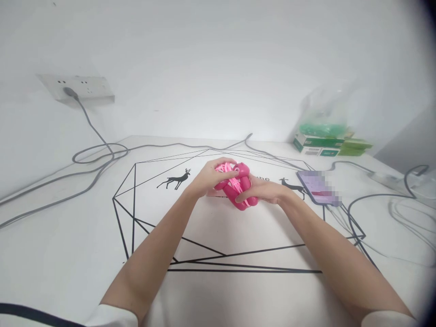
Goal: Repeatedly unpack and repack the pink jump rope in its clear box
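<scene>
A pink jump rope [234, 182], its light pink cord bundled between thick darker pink handles, is held just above the middle of the table. My left hand [211, 176] grips it from the left, fingers curled over the top of the bundle. From the right, my right hand [261, 190] closes round the other side, with its thumb and fingers pressed on the handles and cord. Parts of the cord are hidden behind my fingers. Below the bundle, a pale pink patch shows on the printed table mat [218, 227].
A phone [318, 187] with a lit screen lies to the right. Green and white boxes [318, 144] under a plastic bag [325, 111] stand at the back right. Grey cables [97, 170] run along the left and back, one plugged into a wall socket [90, 88].
</scene>
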Action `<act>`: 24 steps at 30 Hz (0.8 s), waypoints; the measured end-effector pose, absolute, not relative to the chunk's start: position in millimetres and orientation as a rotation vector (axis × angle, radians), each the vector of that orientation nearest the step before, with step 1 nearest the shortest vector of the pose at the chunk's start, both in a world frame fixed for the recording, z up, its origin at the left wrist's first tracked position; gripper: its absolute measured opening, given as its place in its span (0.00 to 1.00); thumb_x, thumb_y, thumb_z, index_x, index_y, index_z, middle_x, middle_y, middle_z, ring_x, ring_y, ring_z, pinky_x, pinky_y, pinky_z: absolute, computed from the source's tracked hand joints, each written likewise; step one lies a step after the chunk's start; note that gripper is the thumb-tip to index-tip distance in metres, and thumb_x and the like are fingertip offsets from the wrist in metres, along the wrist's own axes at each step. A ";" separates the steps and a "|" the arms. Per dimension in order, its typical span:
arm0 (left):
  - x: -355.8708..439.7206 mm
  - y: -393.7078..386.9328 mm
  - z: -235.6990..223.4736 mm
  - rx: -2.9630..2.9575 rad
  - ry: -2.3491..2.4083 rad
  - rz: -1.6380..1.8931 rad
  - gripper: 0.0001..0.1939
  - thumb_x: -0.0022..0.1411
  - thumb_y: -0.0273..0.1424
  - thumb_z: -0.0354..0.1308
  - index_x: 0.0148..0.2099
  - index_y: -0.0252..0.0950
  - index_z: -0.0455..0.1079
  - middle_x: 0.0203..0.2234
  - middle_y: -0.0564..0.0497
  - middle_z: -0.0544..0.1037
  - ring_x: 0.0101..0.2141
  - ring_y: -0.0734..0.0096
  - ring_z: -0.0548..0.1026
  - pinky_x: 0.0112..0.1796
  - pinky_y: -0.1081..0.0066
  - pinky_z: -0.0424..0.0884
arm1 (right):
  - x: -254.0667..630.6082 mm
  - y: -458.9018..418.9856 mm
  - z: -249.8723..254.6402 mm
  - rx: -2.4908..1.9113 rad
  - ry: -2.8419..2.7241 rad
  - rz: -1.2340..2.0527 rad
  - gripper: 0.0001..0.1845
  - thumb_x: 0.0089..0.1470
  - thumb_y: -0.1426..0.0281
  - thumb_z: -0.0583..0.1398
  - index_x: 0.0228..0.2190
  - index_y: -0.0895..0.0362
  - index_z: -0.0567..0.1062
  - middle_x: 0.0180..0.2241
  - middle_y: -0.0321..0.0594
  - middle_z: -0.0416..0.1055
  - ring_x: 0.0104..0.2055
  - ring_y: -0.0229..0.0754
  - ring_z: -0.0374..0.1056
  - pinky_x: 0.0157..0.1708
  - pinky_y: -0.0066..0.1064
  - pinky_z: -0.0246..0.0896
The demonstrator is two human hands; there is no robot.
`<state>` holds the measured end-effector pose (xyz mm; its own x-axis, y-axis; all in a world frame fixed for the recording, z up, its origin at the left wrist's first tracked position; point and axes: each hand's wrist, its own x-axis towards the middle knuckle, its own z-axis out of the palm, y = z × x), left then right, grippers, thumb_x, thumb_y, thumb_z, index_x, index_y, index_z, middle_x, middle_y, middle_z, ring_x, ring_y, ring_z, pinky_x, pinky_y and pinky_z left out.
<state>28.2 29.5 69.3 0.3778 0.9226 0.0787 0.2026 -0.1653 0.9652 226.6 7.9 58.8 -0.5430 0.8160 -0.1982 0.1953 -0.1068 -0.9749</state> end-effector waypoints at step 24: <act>9.8 37.8 66.4 1.410 0.898 0.739 0.35 0.52 0.41 0.72 0.61 0.46 0.68 0.45 0.43 0.78 0.37 0.60 0.79 0.33 0.67 0.76 | 240.4 12.3 62.3 -1.200 -1.777 1.640 0.23 0.41 0.71 0.69 0.42 0.51 0.73 0.41 0.38 0.74 0.41 0.44 0.71 0.31 0.28 0.71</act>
<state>9.8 37.8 66.4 0.4921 0.8665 -0.0839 0.0844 0.0484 0.9953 240.4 12.3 62.3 -0.5277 0.8170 -0.2327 0.2975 -0.0789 -0.9515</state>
